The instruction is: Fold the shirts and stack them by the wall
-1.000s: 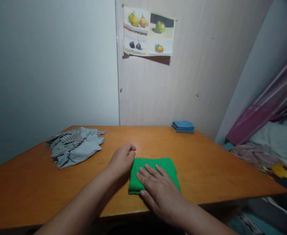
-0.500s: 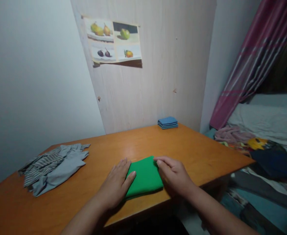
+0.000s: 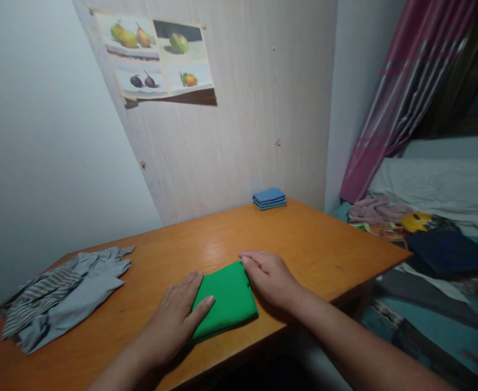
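A green folded cloth (image 3: 225,302) lies as a flat, layered rectangle near the front edge of the wooden table (image 3: 316,241). Along its left edge rests my left hand (image 3: 173,315), fingers stretched out on the tabletop side and thumb over the cloth; it is open. My right hand (image 3: 272,279) is at the far right corner of the cloth, thumb and curled fingers closed on that corner. Its fingertips are partly hidden, and the cloth's underside is out of sight.
Crumpled grey and striped clothes (image 3: 71,290) lie on the table's left. A blue folded cloth stack (image 3: 269,199) sits at the far back edge. Beyond the right edge is a bed (image 3: 438,179) with scattered clothing, beside a pink curtain (image 3: 381,108). A fruit picture (image 3: 157,57) hangs on the wall.
The view has turned right. My right hand has moved from lying flat on the green cloth to its far right corner. My left hand has gone from curled to spread along the left edge.
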The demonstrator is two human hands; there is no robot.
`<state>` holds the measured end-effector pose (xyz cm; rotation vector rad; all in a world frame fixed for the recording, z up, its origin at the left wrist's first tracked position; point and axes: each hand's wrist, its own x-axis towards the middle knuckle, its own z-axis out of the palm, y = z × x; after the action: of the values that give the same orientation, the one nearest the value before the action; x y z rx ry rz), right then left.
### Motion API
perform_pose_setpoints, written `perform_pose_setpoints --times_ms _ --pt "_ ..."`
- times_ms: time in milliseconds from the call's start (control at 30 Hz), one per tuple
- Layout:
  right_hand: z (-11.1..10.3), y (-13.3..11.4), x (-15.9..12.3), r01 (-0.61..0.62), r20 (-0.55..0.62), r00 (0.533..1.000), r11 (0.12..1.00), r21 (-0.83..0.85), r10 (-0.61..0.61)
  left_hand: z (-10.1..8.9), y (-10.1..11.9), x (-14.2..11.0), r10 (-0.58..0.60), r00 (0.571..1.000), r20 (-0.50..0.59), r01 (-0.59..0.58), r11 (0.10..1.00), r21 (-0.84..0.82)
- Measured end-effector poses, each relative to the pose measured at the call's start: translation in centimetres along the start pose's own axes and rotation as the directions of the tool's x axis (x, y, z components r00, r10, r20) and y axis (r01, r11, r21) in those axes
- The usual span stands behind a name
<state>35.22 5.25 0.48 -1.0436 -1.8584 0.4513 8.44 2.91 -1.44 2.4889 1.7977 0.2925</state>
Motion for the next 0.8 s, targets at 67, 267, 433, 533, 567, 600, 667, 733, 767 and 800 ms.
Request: perform_pose_setpoints --times_ms 67,267,433,533,567,600,667,733,767,800 --pt "0.6 -1.1 1.1 0.089 0.138 0.988 0.988 -0.125 -0.072 -0.2 0.2 0.1 -0.008 1.0 0.009 0.008 1.0 0.003" --pt "2.7 -0.8 1.6 0.135 0.493 0.87 0.962 -0.239 0.0 0.0 0.7 -0.3 -0.019 1.0 0.019 0.018 1.0 0.018" --pt "3.1 0.7 1.2 0.12 0.523 0.852 0.971 -0.209 0.007 0.4 0.5 -0.4 -0.033 0.999 0.002 0.033 0.999 0.03" --pt "3.0 1.2 1.9 0.133 0.529 0.849 0.971 -0.201 -0.007 0.3 0.5 -0.4 -0.029 1.0 0.011 0.029 0.999 0.031" --pt "3.0 1.4 2.2 0.136 0.532 0.847 0.97 -0.201 -0.009 0.2 0.6 -0.4 -0.025 1.0 0.014 0.025 0.999 0.029" --pt "3.0 1.6 2.5 0.138 0.536 0.844 0.969 -0.205 -0.007 0.0 0.8 -0.3 -0.023 1.0 0.015 0.022 0.999 0.031" --pt "2.9 2.0 2.9 0.14 0.541 0.841 0.963 -0.232 0.008 -0.4 1.1 -0.3 -0.018 1.0 0.005 0.017 0.998 0.052" --pt "2.8 2.0 2.9 0.141 0.524 0.851 0.952 -0.27 0.023 -0.8 1.6 -0.5 0.011 1.0 -0.019 -0.009 0.996 0.091" --pt "2.7 1.9 2.7 0.146 0.513 0.858 0.946 -0.29 0.025 -1.0 1.8 -0.7 0.041 0.999 -0.032 -0.037 0.993 0.109" --pt "2.6 1.6 2.4 0.15 0.499 0.866 0.938 -0.313 0.028 -1.1 2.1 -1.1 0.084 0.995 -0.044 -0.078 0.989 0.125"
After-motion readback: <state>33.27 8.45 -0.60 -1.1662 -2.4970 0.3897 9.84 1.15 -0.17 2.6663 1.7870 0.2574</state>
